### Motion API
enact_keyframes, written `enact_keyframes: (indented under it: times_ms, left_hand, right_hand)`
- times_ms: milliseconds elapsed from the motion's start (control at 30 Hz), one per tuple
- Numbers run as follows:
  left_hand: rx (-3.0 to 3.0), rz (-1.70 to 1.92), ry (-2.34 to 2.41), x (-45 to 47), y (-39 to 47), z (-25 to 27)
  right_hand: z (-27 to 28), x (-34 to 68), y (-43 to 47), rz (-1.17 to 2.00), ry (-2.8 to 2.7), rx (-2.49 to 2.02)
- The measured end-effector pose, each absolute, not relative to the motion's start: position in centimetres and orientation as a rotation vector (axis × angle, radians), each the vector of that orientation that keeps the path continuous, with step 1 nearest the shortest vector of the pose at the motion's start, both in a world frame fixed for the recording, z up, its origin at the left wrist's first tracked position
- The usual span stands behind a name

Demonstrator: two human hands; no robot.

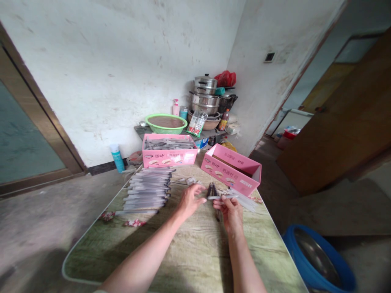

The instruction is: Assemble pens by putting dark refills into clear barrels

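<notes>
Centrally, two pink boxes are set at the far edge of the table [195,256]. The left box [169,160] is filled with a heap of slender grey-white pieces [169,143], laid mostly lengthwise. The right box [224,175] is turned at an angle; its floor is largely hidden by its front wall, and its contents cannot be made out. Behind the left box, brownish liquid [166,121] is held in a green basin [166,130]. At lower right, a metal bowl [316,252] is nested in a blue tub [293,254].

A row of pens [146,189] is laid out at the table's left, dark ends directed rightward. Loose clear tubes [246,201] are spread beside the right box, and dark parts [211,190] are gathered between the hands.

A single pen [222,197] is pinched between thumb and fingers of the right hand [231,212] and is held crosswise above the table. The left hand [190,202] is held partly open, thumb and fingers apart, near the pen's left end; whether contact is made cannot be told.
</notes>
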State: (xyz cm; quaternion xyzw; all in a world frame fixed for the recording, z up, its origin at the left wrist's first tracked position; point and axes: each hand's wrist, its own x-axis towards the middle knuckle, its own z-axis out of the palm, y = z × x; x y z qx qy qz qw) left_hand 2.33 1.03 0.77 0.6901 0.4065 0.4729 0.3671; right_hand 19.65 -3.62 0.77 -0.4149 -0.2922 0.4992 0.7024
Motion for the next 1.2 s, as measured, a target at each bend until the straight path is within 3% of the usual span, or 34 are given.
enact_keyframes:
  times_ms: [100,300,467,667,1200]
  left_hand:
    - [2.073,1.279,1.348,1.1,2.2,0.8]
    - [2.357,0.807,1.810,-0.2,3.8,-0.9]
    - [2.369,0.686,1.900,-0.5,3.2,-0.1]
    - [2.385,0.840,1.964,-1.3,4.0,-0.1]
    - [2.200,0.770,1.844,-0.9,3.0,1.2]
  right_hand:
    - [0.8,19.8,-3.6,1.101,-0.632,-0.914]
    - [0.7,19.9,-3.7,1.102,-0.644,-0.895]
    - [0.8,19.9,-3.8,1.119,-0.644,-0.902]
    - [1.0,19.9,-3.9,1.137,-0.652,-0.896]
    - [1.0,19.7,-4.0,1.146,-0.737,-0.927]
